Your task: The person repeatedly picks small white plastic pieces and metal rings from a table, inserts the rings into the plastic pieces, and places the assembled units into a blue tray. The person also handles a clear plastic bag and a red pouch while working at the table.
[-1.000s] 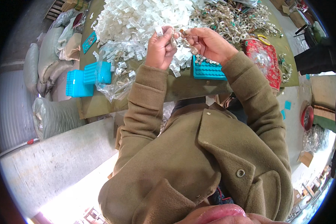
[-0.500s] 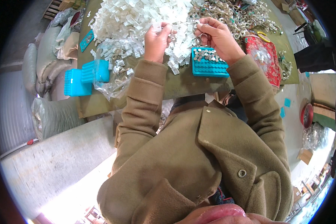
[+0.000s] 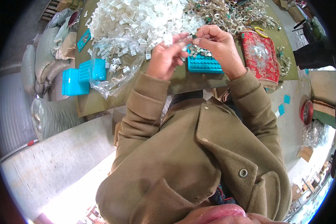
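Over the near edge of the white pile, my left hand [image 3: 167, 58] reaches toward my right hand, thumb and forefinger pinched together and the other fingers loosely curled. My right hand [image 3: 219, 46] also pinches, its fingertips meeting those of the left. Whatever small thing lies between them is too small to make out. Just below the fingertips sits a blue ridged tray [image 3: 206, 67], its upper rows holding several small round silvery pieces [image 3: 198, 51]. Behind the hands spreads a large heap of small white plastic pieces [image 3: 130, 22].
At left, a clear plastic bag [image 3: 115, 80] holds small pieces beside stacked blue trays [image 3: 75, 82]. At right lie a red patterned cloth [image 3: 259, 59], yellow-handled pliers [image 3: 261, 32] and a tangled heap of small beige pieces [image 3: 227, 15]. Stuffed sacks [image 3: 48, 56] stand left of the table.
Both hands have come together from apart and moved lower, the left turning toward the right. The fingertips now meet above the blue tray.
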### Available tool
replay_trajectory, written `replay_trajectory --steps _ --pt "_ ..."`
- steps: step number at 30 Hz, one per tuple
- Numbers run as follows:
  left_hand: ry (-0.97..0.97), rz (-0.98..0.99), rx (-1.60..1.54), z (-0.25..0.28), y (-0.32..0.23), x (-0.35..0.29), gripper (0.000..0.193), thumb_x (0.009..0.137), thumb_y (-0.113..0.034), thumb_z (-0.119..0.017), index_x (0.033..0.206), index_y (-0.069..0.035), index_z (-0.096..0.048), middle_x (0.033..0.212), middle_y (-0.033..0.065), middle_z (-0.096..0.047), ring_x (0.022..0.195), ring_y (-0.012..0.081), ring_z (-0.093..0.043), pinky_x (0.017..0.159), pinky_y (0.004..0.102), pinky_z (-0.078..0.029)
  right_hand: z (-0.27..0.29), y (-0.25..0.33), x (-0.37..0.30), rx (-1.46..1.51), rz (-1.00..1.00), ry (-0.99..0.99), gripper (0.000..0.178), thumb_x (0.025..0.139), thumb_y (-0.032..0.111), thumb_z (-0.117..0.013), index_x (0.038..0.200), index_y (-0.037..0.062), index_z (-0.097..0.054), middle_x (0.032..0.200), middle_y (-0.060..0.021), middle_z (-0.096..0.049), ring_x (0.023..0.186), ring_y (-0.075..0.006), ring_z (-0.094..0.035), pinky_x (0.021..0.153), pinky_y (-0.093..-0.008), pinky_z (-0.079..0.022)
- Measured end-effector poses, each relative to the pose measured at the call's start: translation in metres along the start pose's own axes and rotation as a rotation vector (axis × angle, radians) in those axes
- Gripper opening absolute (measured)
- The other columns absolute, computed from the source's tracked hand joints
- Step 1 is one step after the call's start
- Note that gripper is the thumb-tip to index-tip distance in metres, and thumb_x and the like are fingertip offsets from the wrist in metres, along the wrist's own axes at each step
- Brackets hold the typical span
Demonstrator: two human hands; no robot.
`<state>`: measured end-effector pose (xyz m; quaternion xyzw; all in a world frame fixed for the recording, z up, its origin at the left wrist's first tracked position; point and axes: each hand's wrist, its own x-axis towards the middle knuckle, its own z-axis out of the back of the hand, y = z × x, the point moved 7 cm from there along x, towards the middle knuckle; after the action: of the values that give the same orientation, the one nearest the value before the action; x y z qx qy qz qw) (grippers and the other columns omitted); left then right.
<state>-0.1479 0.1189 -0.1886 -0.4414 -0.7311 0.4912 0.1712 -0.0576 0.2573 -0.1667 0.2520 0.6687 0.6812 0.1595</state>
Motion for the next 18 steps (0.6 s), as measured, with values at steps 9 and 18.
replay_trajectory --steps 9,18 --pt "-0.035 0.197 -0.152 -0.017 0.041 -0.043 0.011 0.094 -0.014 -0.065 0.103 -0.009 -0.059 0.082 -0.0006 -0.063 0.062 0.0012 -0.052 0.049 0.0157 -0.038 -0.015 -0.022 -0.055 0.462 -0.296 0.125 0.003 0.09 0.005 -0.064 0.093 0.0057 -0.063 0.089 -0.0005 -0.064 0.083 -0.0095 -0.06 0.079 -0.0253 -0.046" --pt "-0.155 -0.253 0.295 -0.029 0.036 -0.061 0.003 0.089 -0.003 -0.067 0.09 -0.001 -0.065 0.081 -0.0009 -0.065 0.071 0.0032 -0.057 0.062 0.0201 -0.047 -0.013 -0.037 -0.084 0.644 -0.457 0.115 0.005 0.089 0.006 -0.066 0.092 0.0074 -0.063 0.085 0.0031 -0.06 0.076 -0.0064 -0.053 0.073 -0.0219 -0.041"
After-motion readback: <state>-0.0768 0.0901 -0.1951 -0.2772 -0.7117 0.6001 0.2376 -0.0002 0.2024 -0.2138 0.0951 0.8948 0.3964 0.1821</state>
